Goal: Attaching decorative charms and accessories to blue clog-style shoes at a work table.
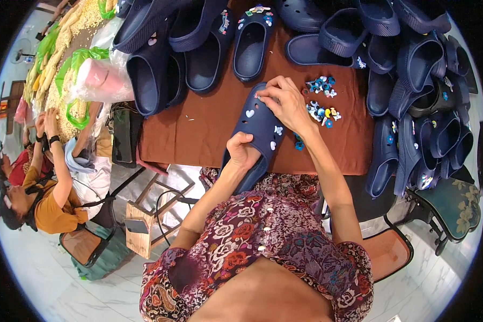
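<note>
A navy foam clog (263, 124) with round holes lies tilted at the table's near edge, its toe pointing away from me. My left hand (242, 153) grips it at the opening, thumb on top and fingers inside the shoe. At the toe, my right hand (288, 104) is closed in a pinch on a small pinkish shoe charm (258, 96), partly hidden by the fingertips. White heart and other small charms sit in the clog's upper. Right of my right hand lie loose blue and white charms (321, 85) and a mixed yellow, white and blue pile (324, 114). Several blue charms (299, 142) lie under my right forearm.
Navy clogs (250, 51) crowd the far side of the brown-covered table (193, 140), with more stacked clogs (416, 70) along the right. A pink roll in clear plastic (103, 80) is at the left. People work at a corn-laden surface further left. Chairs (386, 252) stand nearby.
</note>
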{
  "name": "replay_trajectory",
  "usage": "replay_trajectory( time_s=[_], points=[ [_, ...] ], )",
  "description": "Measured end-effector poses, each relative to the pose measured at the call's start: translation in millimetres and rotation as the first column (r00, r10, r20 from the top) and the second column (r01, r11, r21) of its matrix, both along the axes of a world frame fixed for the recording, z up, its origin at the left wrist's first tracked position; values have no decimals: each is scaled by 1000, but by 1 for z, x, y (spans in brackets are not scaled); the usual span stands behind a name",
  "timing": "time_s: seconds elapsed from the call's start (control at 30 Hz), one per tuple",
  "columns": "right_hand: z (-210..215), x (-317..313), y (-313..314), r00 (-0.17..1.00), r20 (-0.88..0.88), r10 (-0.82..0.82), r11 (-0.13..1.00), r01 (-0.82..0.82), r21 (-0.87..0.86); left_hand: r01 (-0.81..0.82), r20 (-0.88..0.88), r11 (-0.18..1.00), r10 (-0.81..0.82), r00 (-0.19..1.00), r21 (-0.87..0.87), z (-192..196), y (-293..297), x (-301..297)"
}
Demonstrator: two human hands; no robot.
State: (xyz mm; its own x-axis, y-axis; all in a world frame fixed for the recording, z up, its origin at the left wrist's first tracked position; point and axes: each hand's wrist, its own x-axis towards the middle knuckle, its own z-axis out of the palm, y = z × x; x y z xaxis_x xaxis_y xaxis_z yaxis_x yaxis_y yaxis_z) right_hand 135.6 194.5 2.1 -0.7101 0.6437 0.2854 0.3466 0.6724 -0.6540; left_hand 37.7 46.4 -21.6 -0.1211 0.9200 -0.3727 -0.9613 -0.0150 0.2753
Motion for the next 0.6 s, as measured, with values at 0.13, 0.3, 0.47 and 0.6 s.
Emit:
replay_trajectory(
  time_s=[0.13,0.3,0.47,0.6],
  points=[
    [-2,4,6,1000,-15,10,998,-11,-67,5,18,1000,-6,1000,17,-1,-1,0],
    [-4,28,15,967,-166,-194,903,110,-415,-2,30,1000,1,1000,31,-3,-1,2],
    [-13,62,10,951,-143,-275,893,198,-405,7,-25,1000,-7,1000,-10,1,-1,2],
    [-17,87,1,945,-61,-320,895,281,-348,7,-18,1000,-7,1000,-26,4,-2,0]
  ],
)
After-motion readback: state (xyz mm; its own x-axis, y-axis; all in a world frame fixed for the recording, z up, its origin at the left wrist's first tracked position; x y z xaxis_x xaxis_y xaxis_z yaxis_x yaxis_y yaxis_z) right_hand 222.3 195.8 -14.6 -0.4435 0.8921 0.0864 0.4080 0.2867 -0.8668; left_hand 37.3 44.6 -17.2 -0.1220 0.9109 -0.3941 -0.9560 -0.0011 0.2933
